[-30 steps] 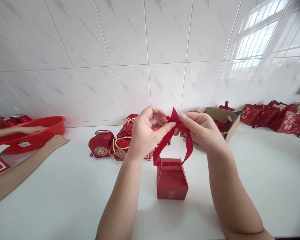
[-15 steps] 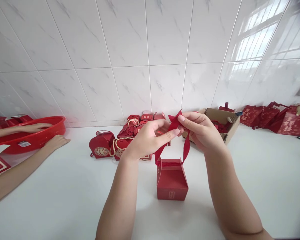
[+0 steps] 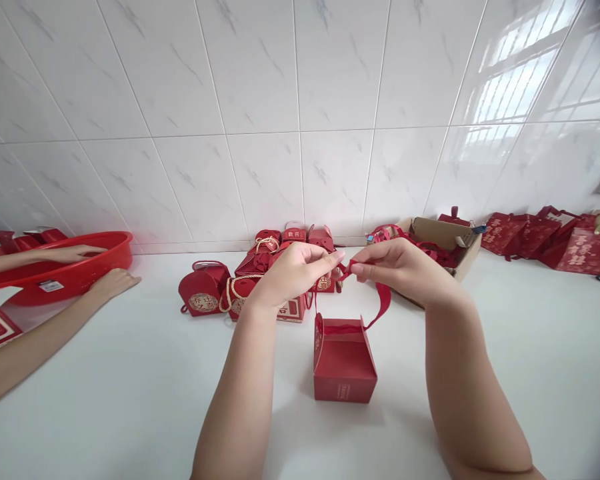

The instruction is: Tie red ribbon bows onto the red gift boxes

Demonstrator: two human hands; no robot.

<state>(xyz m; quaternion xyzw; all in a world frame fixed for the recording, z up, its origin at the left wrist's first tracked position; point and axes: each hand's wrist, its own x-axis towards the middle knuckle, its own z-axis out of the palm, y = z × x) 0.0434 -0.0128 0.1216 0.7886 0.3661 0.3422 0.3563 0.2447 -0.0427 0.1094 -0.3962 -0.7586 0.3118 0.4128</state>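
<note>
A small red gift box (image 3: 345,363) stands on the white table in front of me, its sloping sides rising to a narrow top. A red ribbon (image 3: 384,303) is threaded through that top, and its two ends run up to my hands. My left hand (image 3: 300,273) pinches one part of the ribbon between thumb and fingers. Close beside it, my right hand (image 3: 395,267) pinches the other part. Between the fingertips the ribbon is crossed or twisted into a small knot; the exact form is too small to make out.
Several decorated red boxes (image 3: 203,290) cluster behind my left hand. A cardboard box (image 3: 467,257) of red items stands behind my right. Red bags (image 3: 587,243) lean against the tiled wall. At the left, another person's hands are at a red basin (image 3: 100,250).
My hands have drawn slightly apart, the right one moving to the right. The ribbon's raised ends have come down, and it is now tighter between my fingertips. The box has stayed put.
</note>
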